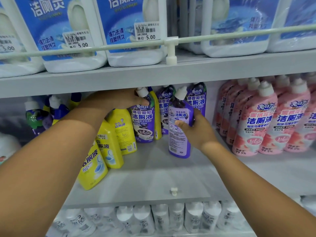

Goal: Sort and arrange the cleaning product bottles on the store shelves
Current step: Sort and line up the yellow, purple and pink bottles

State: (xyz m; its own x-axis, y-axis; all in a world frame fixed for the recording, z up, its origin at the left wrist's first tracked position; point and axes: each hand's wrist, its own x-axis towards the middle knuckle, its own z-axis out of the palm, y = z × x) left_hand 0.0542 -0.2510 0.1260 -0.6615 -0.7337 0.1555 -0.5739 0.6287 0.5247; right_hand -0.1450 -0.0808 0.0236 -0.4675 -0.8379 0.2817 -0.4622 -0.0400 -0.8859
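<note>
On the middle shelf (153,177) my right hand (196,129) grips a purple bottle (178,134) with a white cap, its back label towards me, tilted a little and resting on the shelf. My left hand (119,100) holds the neck of another purple bottle (143,124) that stands further back. Behind them stand two more purple bottles (196,100). To the left a row of yellow bottles (109,144) leans from front to back under my left forearm.
Pink bottles (256,124) fill the right of the same shelf. Large white and blue jugs (133,31) stand on the shelf above behind a rail (102,47). White bottles (160,218) line the shelf below. Dark purple and blue bottles (37,117) stand far left.
</note>
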